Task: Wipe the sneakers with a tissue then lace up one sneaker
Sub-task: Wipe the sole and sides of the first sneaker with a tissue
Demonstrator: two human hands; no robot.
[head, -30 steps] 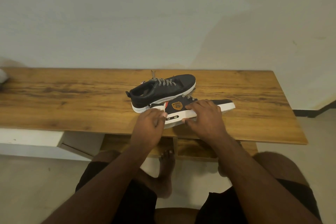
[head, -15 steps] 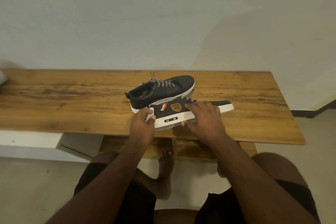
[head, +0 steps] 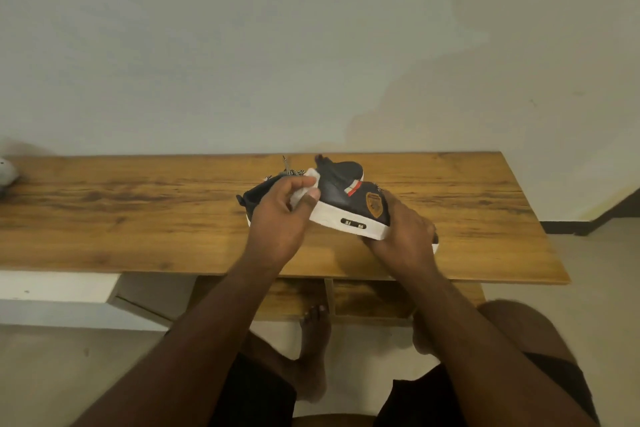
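Both hands clamp one sneaker, tilted up above the wooden table.

Left hand (head: 280,218) pinches a white tissue (head: 304,189) against the near sneaker's (head: 349,204) smooth black heel; right hand (head: 403,236) curls round its toe end, white sole facing the person. Second sneaker (head: 254,192) sits just behind it on the grained table (head: 138,218).

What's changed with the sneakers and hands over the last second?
The right hand has tipped the near sneaker heel-up off the table. The left hand carried the tissue up onto its heel. The far sneaker has stayed put.
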